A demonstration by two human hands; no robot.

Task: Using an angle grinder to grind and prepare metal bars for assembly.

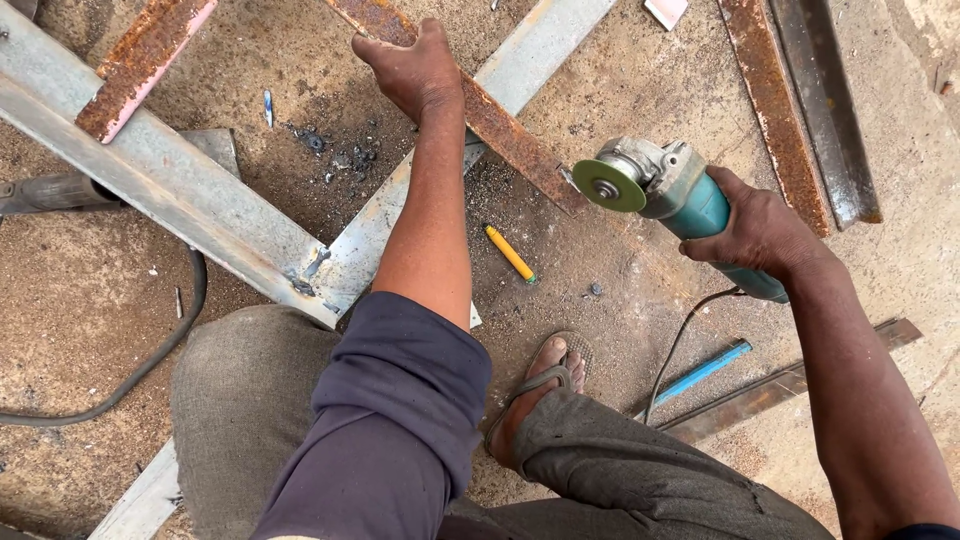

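Currently, head view, person crouched over sandy concrete floor (620, 80), one sandalled foot (535, 390) planted.

L hand (415, 70): palm down, fingers curled over and pressing on the long rusty flat steel bar (510, 140). Grip looks like a hold-down more than a full wrap; thumb side not clearly visible.

R hand (755, 235): fingers clenched round the body of the teal angle grinder w/ green disc (650, 185). Disc faces the camera, guard behind it. Cable (680, 340) trails down from the tool's rear toward the foot.

Key relation: bar's long axis runs diagonally, upper-left to lower-right. L hand sits on the upper stretch; bar's lower end (565, 195) lies just beside the disc edge, touching or nearly so, cannot tell which. So the disc is at the bar's free end, and the R hand is the nearer hand to that end; L hand well apart from the disc along the bar.

Bar lies across a pale galvanised steel channel (530, 60), which meets a second galvanised channel (170, 180) at a welded-looking joint (310, 275) near the knee.

Surroundings: yellow marker-like stick (510, 253) on floor below the bar; blue-handled tool (705, 372) near the cable; rusty angle irons (800, 110) at upper right; another rusty piece (140, 65) on the left channel; thick black hose (150, 360) at left.
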